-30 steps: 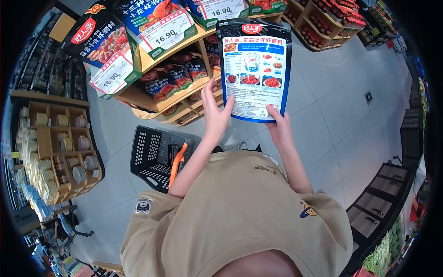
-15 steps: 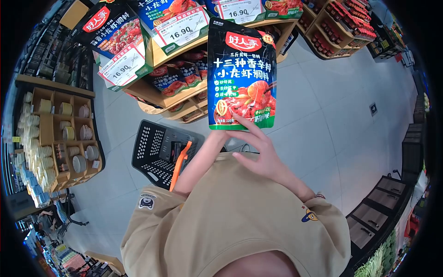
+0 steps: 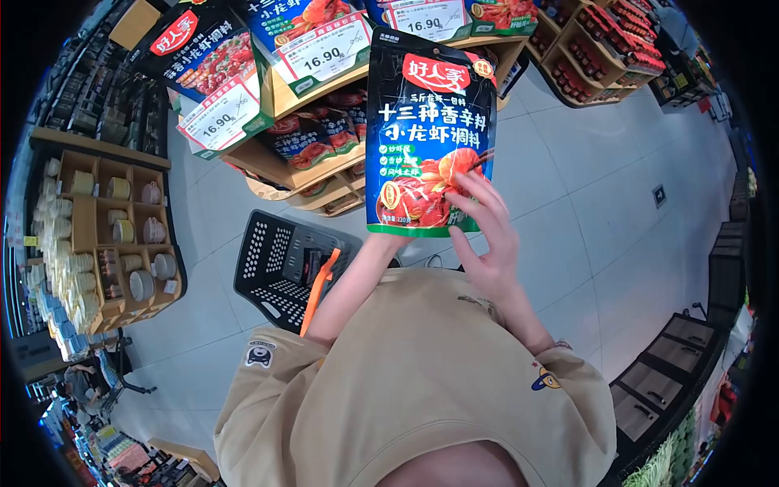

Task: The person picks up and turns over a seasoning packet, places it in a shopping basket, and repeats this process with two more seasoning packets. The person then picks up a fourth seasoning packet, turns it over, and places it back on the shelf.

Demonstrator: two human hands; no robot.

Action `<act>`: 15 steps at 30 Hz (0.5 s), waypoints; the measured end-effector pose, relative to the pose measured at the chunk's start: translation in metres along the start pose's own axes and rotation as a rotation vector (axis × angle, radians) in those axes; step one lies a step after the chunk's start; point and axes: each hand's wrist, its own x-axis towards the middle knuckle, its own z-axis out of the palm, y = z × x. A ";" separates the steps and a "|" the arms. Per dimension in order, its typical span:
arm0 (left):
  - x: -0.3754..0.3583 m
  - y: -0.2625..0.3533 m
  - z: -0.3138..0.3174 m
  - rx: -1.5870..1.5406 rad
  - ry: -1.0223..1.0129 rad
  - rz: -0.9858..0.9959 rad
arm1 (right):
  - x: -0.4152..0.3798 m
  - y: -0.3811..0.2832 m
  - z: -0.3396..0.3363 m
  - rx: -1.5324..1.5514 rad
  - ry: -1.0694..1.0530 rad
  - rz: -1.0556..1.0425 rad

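A blue and black seasoning pouch [image 3: 426, 134] with crayfish pictured on it stands upright in front of me. My left hand [image 3: 391, 243] supports it from behind; the fingers are hidden by the pouch. Against the pouch's lower right front lies my right hand [image 3: 492, 231], its fingers extended and apart over the printed crayfish. A black perforated shopping basket [image 3: 272, 272] is at my left side, and its orange handle [image 3: 320, 292] crosses by my left forearm.
Ahead, a wooden display shelf [image 3: 280, 174] carries more pouches and price cards [image 3: 322, 55]. To the left stands a wooden rack [image 3: 88, 219] of bowls and cups. Red-packed goods fill another shelf [image 3: 596, 61] at the far right. Dark cabinets [image 3: 657, 369] line the lower right.
My right hand has moved right and up across the pouch's front, from its bottom edge to the lower right. The pouch has shifted slightly right and down.
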 end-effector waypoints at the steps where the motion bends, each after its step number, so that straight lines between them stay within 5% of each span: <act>1: -0.001 0.002 0.003 0.000 0.000 -0.003 | 0.004 0.002 0.003 -0.001 0.001 0.002; 6: -0.006 -0.001 0.010 0.092 0.019 -0.019 | 0.004 0.016 0.020 -0.310 -0.163 0.064; 15: -0.013 0.003 0.027 0.168 -0.056 -0.001 | 0.002 0.011 0.023 -0.379 -0.145 0.075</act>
